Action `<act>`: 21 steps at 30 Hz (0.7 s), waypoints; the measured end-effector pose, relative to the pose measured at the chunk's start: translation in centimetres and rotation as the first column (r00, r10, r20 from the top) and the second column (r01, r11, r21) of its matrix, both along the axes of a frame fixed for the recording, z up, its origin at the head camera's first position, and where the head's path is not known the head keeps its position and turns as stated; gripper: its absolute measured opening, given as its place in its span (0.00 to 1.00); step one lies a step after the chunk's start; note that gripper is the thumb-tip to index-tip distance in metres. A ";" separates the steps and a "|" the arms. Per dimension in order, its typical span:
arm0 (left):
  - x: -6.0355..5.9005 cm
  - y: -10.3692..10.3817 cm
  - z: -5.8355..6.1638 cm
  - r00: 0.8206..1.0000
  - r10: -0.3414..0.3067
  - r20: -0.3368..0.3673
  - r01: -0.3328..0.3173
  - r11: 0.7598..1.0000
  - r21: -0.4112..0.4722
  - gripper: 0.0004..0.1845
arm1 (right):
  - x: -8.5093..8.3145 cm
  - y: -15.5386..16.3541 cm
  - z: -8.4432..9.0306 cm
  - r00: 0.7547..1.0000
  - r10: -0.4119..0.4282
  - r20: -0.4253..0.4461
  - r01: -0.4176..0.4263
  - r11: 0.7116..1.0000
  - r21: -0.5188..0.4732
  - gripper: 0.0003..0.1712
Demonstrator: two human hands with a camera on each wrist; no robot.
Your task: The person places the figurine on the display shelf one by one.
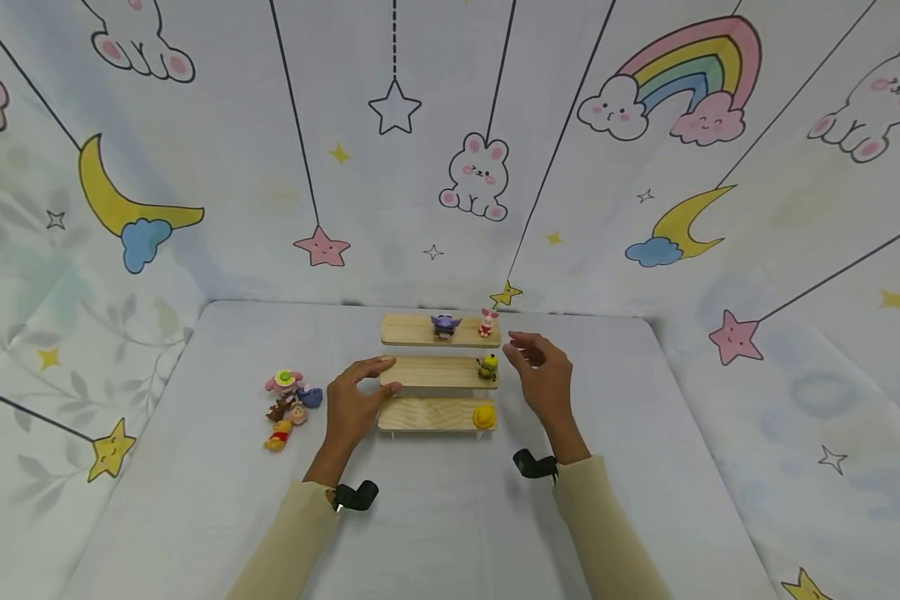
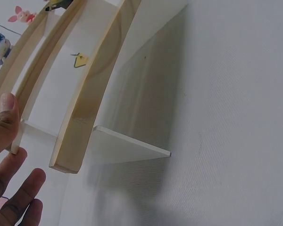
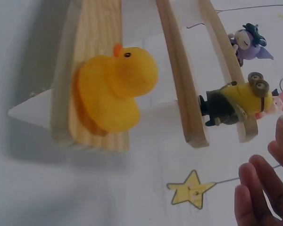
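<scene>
My left hand and right hand, fingers loose, flank the wooden steps on a white table (cartoon backdrop at twelve o'clock).

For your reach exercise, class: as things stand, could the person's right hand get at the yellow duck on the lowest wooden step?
Probably yes. The right hand hovers open just right of the steps, holding nothing, and the yellow duck sits at the near right end of the lowest step, with nothing between them.

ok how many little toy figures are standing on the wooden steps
4: a purple figure and a pink one on the top step, a yellow goggled figure on the middle step's right end, a yellow duck on the bottom step's right end.
</scene>
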State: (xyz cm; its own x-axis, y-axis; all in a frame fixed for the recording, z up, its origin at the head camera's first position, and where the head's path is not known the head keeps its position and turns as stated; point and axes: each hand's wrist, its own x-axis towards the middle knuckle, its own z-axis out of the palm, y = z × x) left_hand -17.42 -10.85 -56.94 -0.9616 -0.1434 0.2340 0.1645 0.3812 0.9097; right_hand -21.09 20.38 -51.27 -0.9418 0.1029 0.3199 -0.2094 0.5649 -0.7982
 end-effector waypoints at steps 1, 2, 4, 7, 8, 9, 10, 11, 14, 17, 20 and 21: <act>0.0 0.0 0.0 1.000 -0.001 -0.003 0.001 1.000 0.002 0.25 | -0.4 -0.1 0.1 1.000 0.013 0.015 -0.013 1.000 -0.008 0.19; 0.0 0.0 -0.1 1.000 -0.002 -0.005 0.002 1.000 0.003 0.25 | -0.8 -0.2 0.2 0.999 0.029 0.030 -0.029 0.999 -0.018 0.19; -0.1 -0.1 -0.1 1.000 -0.006 -0.014 0.006 1.000 0.006 0.25 | -1.4 -0.3 0.3 0.996 0.064 0.063 -0.061 0.997 -0.042 0.19; -0.1 -0.1 -0.1 1.000 -0.015 -0.025 0.015 1.000 0.010 0.25 | -2.0 -0.5 0.4 0.990 0.106 0.089 -0.100 0.992 -0.074 0.18; -0.1 -0.1 -0.1 0.999 -0.018 -0.027 0.018 1.000 0.007 0.25 | -2.1 -0.5 0.4 0.989 0.115 0.091 -0.107 0.991 -0.083 0.18; -0.1 -0.1 0.0 0.999 -0.020 -0.027 0.021 1.000 0.004 0.25 | -2.1 -0.6 0.4 0.989 0.119 0.092 -0.111 0.990 -0.090 0.18; -0.1 -0.1 0.0 0.999 -0.024 -0.025 0.024 1.000 0.002 0.25 | -2.2 -0.6 0.3 0.988 0.123 0.090 -0.115 0.989 -0.095 0.17; -0.1 -0.1 0.0 0.999 -0.028 -0.023 0.028 1.000 -0.004 0.25 | -2.3 -0.6 0.3 0.988 0.125 0.088 -0.116 0.988 -0.098 0.17; 0.0 -0.2 0.2 0.999 -0.038 -0.018 0.038 0.999 -0.025 0.26 | -2.4 -0.5 0.1 0.989 0.118 0.090 -0.110 0.990 -0.094 0.17; 0.2 -0.6 0.5 0.999 -0.036 -0.023 0.035 0.999 -0.039 0.27 | -2.4 -0.5 0.0 0.988 0.119 0.096 -0.110 0.990 -0.092 0.17; 0.5 -1.3 0.8 1.000 -0.002 -0.030 0.001 0.999 -0.051 0.26 | -2.5 -0.5 0.0 0.988 0.119 0.100 -0.111 0.990 -0.087 0.18; 0.7 -1.6 0.9 0.999 0.014 -0.033 -0.016 0.998 -0.062 0.26 | -2.5 -0.5 0.0 0.988 0.118 0.101 -0.110 0.990 -0.086 0.18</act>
State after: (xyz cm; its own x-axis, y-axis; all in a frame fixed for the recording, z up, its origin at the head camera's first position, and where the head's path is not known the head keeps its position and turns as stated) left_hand -16.76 -12.44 -56.06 -0.9513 -0.1417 0.2739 0.1875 0.4393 0.8786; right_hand -23.58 19.86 -51.26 -0.9769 0.0141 0.2131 -0.1808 0.4761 -0.8606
